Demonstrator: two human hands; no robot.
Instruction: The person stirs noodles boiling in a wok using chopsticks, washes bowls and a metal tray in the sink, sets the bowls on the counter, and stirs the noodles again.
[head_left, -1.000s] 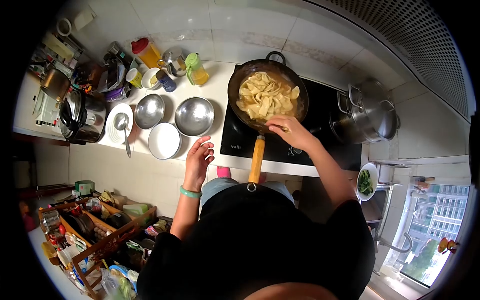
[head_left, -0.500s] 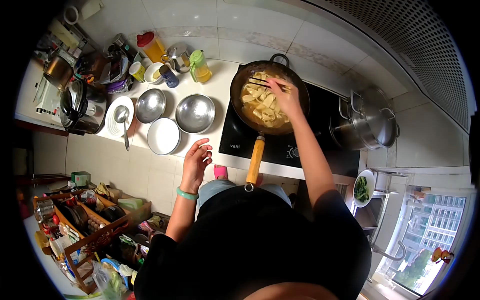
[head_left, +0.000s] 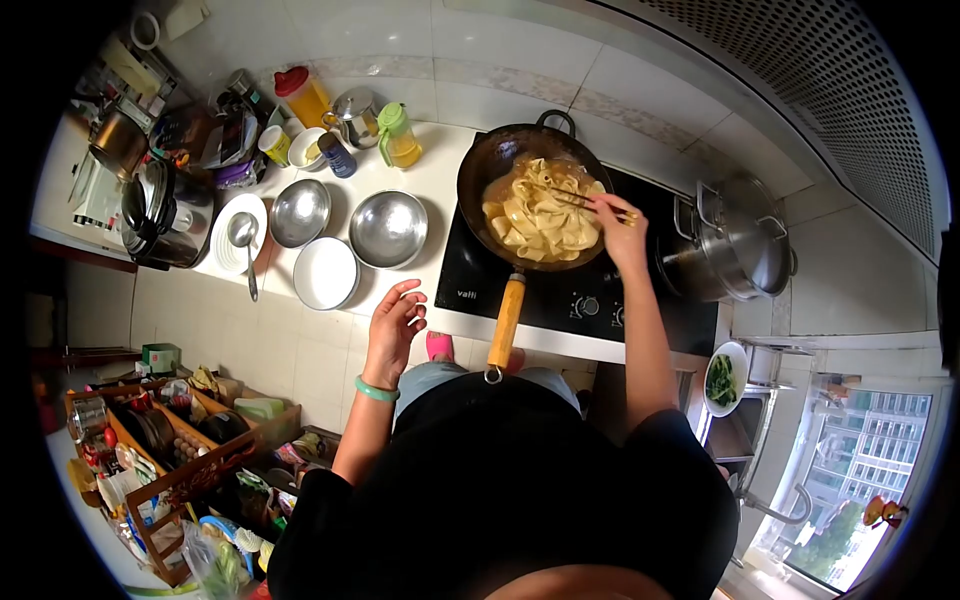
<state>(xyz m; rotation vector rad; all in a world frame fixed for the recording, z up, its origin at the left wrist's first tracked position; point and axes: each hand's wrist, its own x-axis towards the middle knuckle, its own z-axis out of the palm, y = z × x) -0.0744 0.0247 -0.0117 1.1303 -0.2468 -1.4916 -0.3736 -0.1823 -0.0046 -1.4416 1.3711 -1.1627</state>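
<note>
A dark wok (head_left: 484,152) with a wooden handle (head_left: 507,322) sits on the black stove (head_left: 470,270). Wide pale noodles (head_left: 545,222) lie in brown sauce inside it. At the wok's right rim, my right hand (head_left: 623,236) is closed round a pair of chopsticks (head_left: 578,199), whose tips reach into the noodles. My left hand (head_left: 393,328) hangs in front of the counter edge with its fingers loosely curled and apart, holding nothing. Nearest to it are a steel bowl (head_left: 388,229) and a white bowl (head_left: 326,273).
Another steel bowl (head_left: 301,213) and a plate with a spoon (head_left: 240,232) are on the counter (head_left: 440,160). Behind stands a green-lidded jug (head_left: 400,140). A steel pot (head_left: 735,245) is right of the wok, above a bowl of greens (head_left: 724,379).
My right hand has moved from over the wok to its right rim, still with the chopsticks. The noodles have shifted and are bunched toward the right. My left hand has hardly moved.
</note>
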